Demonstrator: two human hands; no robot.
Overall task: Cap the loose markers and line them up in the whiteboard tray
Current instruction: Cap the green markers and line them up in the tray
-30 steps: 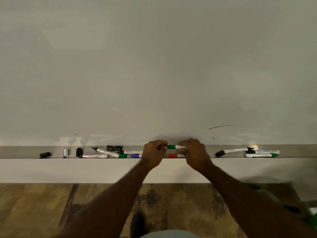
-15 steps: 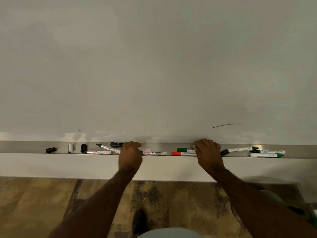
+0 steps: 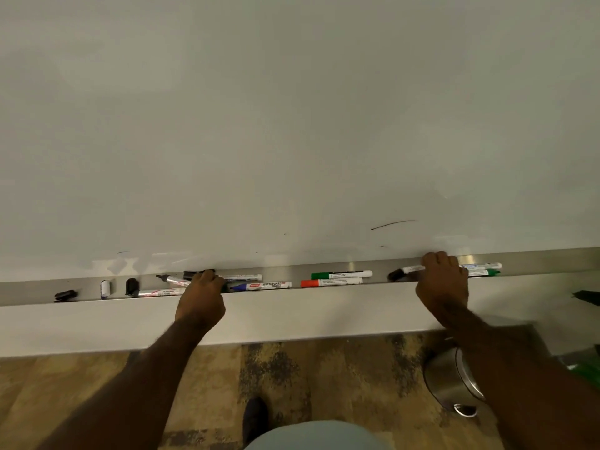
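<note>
A long grey whiteboard tray (image 3: 324, 266) is seen under the whiteboard (image 3: 292, 125).

In the middle of the tray, two capped markers are laid side by side: a green marker (image 3: 341, 274) at the back and a red marker (image 3: 331, 282) in front. A blue marker (image 3: 261, 285) is laid at 9 o'clock from them, with its blue tip bare. A white marker (image 3: 242, 277) is seen just behind it.

The left hand (image 3: 203, 295) is curled over the tray edge. Its fingers are closed on something dark, but what is held cannot be told. At 9 o'clock from this hand, an uncapped black-tipped marker (image 3: 172, 280) is lying tilted, and one more marker (image 3: 159, 292) is lying flat in front of it. Three loose caps are counted further out at 9 o'clock: a black cap (image 3: 131, 286), a white cap (image 3: 105, 289) and another black cap (image 3: 65, 294).

The right hand (image 3: 443, 280) is seen far toward 3 o'clock. Its fingers are closed around a black-capped marker (image 3: 404, 271), which is touching the tray. Two more markers are partly hidden past this hand: a blue-print marker (image 3: 483, 265) and a green-ended marker (image 3: 485, 272).

On the floor (image 3: 65, 401), a shiny metal pot (image 3: 451, 381) is seen.
</note>
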